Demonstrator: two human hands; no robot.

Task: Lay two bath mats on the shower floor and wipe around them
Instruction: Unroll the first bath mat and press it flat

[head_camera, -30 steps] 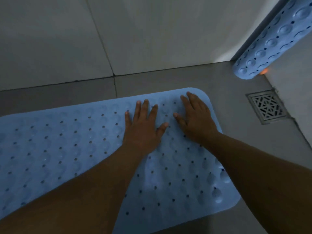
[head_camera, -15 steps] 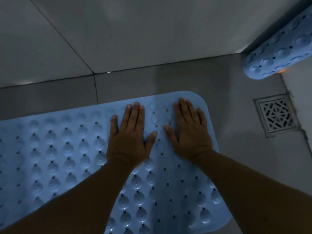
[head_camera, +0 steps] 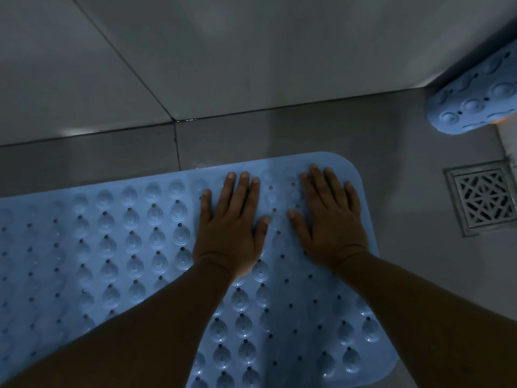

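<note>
Blue bath mat point(head_camera: 117, 247) spread flat on the grey shower floor point(head_camera: 405, 177), far rounded corner pointing toward the wall tiles point(head_camera: 251, 51), dimpled and dotted with small holes. Left hand point(head_camera: 232, 228) pressed palm-down on the mat near its far edge, fingers straight and slightly spread, grasping nothing. Right hand point(head_camera: 330, 219) flat beside it, just apart, thumbs nearly meeting, fingers likewise extended and holding nothing, close to the mat's rounded corner. Both forearms reaching in from the lower edge of the view. Second bath mat point(head_camera: 475, 102), same blue, rolled or folded, propped in the corner at upper right, well apart from the hands. Square metal floor drain point(head_camera: 484, 200) set into the floor between the rolled mat and the laid mat's right end, uncovered.
</note>
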